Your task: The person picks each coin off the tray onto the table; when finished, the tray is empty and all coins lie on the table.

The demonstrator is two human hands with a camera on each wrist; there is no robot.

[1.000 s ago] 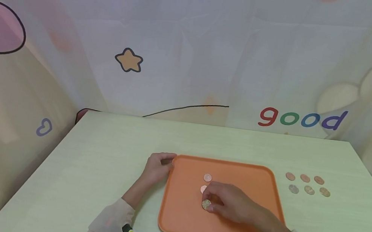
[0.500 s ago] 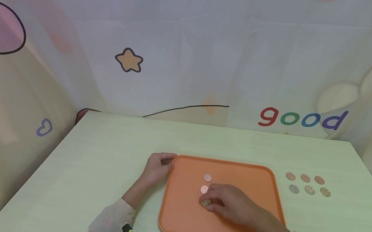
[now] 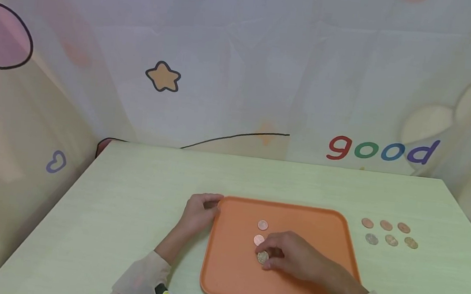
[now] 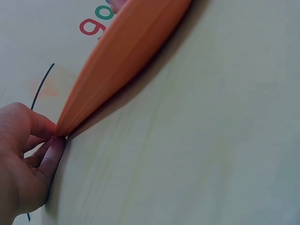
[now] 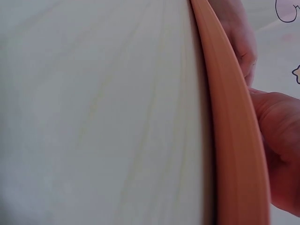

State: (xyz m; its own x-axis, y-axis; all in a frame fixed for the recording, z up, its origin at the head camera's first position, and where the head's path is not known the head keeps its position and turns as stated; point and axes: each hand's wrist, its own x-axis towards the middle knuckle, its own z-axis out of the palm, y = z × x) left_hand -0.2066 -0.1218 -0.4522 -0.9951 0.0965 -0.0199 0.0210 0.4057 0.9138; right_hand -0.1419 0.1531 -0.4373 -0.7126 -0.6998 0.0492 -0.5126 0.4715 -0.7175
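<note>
In the head view my right hand [image 3: 293, 256] is over the orange tray [image 3: 302, 293], pinching a gold-coloured coin [image 3: 262, 257] between thumb and fingers. Just beyond that coin lies a coppery coin [image 3: 258, 240] on the tray. Farther back on it is another coppery coin [image 3: 262, 225]. My left hand [image 3: 198, 214] grips the tray's far left corner. The left wrist view has the left hand [image 4: 26, 159] with thumb and fingertips meeting at the tray's edge. The right wrist view shows part of my right hand [image 5: 281, 136] behind the tray wall, its coin hidden.
Several coins lie in two rows right of the tray: a coppery far row with a coin [image 3: 386, 225], and a near row with a silvery coin [image 3: 372, 239] and yellowish ones. The pale table [image 3: 135, 194] meets a printed cloth backdrop [image 3: 243, 71].
My right hand stays over the same spot and tilts the gold-coloured coin in its fingers; the coin's face turned away, then shows again. The left hand and tray have not moved.
</note>
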